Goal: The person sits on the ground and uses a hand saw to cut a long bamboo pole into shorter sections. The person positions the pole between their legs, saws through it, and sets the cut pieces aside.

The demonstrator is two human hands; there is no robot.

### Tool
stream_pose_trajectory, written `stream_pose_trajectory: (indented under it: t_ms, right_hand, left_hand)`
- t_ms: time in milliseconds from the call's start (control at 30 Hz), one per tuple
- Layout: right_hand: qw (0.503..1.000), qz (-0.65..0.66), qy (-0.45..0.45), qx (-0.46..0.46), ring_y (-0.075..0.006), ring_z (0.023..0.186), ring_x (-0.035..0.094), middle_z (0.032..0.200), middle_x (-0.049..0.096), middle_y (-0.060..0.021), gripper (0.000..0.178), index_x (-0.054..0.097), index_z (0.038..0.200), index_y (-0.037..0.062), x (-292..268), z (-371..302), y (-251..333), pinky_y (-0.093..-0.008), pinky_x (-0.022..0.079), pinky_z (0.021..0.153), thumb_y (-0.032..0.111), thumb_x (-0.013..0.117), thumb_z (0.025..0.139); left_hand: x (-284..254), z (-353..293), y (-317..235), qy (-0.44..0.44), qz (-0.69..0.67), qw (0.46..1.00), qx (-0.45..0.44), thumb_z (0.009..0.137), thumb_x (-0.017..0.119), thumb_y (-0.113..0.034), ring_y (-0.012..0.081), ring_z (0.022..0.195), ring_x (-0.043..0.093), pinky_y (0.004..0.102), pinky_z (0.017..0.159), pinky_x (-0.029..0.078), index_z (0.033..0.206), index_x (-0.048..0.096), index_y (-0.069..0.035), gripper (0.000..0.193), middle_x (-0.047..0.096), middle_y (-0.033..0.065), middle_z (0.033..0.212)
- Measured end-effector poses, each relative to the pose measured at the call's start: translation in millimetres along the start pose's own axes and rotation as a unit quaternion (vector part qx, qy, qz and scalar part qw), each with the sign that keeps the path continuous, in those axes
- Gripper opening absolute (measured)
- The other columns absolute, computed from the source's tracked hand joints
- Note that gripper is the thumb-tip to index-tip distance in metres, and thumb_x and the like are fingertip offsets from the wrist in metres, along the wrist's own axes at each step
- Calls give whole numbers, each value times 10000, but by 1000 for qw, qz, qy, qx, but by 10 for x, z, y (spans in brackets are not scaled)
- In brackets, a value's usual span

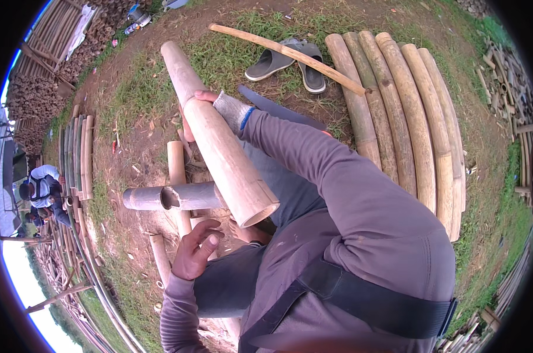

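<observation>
Gripping pale bamboo pole (222,156) near middle w/ gloved R hand (225,107), prob. for balance; slanting it in front of dark holed bamboo (140,199). Hovering w/ bare L hand (195,254), empty, half-curled, near pole's lower end, poss. leaving weight to R. Seeing no readable brand, label, writing.

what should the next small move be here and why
Probably bring the left hand up to the near end of the pale bamboo tube: the gloved right hand grips it well away from that end, while the left looks empty and close by, so a second hold would likely steady it.
</observation>
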State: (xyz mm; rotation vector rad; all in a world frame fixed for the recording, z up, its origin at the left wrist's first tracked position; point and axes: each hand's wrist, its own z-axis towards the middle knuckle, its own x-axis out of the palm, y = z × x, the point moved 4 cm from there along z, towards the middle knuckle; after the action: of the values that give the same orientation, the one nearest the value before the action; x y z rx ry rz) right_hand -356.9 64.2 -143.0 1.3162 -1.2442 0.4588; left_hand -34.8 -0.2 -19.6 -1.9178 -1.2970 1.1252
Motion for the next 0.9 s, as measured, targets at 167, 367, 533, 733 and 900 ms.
stream_pose_trajectory:
  t_ms: [167, 367, 533, 733, 900]
  right_hand:
    - [934, -294, -178, -97, -284, 961, 736, 1138, 730, -202, 869, 608, 1359, -73, -166, -1597, 1291, -381, 590, 887, 554, 863, 815]
    - [634, -600, -461, -159, -318, 1301, 628, 1399, 644, -302, 1230, 430, 1523, -184, -1016, -4415, 1946, -349, 451, 1123, 589, 936, 712]
    - [406, -676, -600, -133, -383, 1127, 738, 1164, 762, -258, 1066, 448, 1580, -18, -1104, -6255, 1549, -434, 561, 976, 439, 952, 758]
    - [349, -648, -676, -23, -402, 1149, 731, 1129, 774, -253, 1053, 424, 1596, -8, -971, -7078, 870, -434, 548, 1023, 345, 939, 748]
    - [312, -668, -674, 56, -438, 1160, 711, 1178, 747, -289, 967, 424, 1610, 43, -965, -6906, 499, -497, 545, 1037, 314, 873, 798]
  left_hand:
    - [-318, 73, -18, -101, 326, 933, 112, 862, 869, -360, 369, 966, 773, 453, 794, 603, 1322, 622, -74, 596, 777, 197, 1031]
    - [-697, 243, 249, -100, 363, 918, 125, 835, 889, -314, 346, 933, 769, 445, 802, 619, 1318, 631, -74, 598, 773, 182, 999]
    - [-1095, 363, 580, -123, 332, 935, 34, 836, 884, -285, 319, 931, 774, 429, 819, 624, 1307, 648, -64, 571, 774, 189, 1022]
    - [-1039, 501, 617, -110, 303, 946, 6, 846, 875, -273, 281, 932, 775, 413, 829, 622, 1305, 658, -37, 560, 775, 170, 1009]
    - [-996, 503, 727, -99, 309, 946, 7, 843, 879, -284, 278, 934, 768, 410, 842, 616, 1297, 662, -22, 567, 775, 165, 1021]
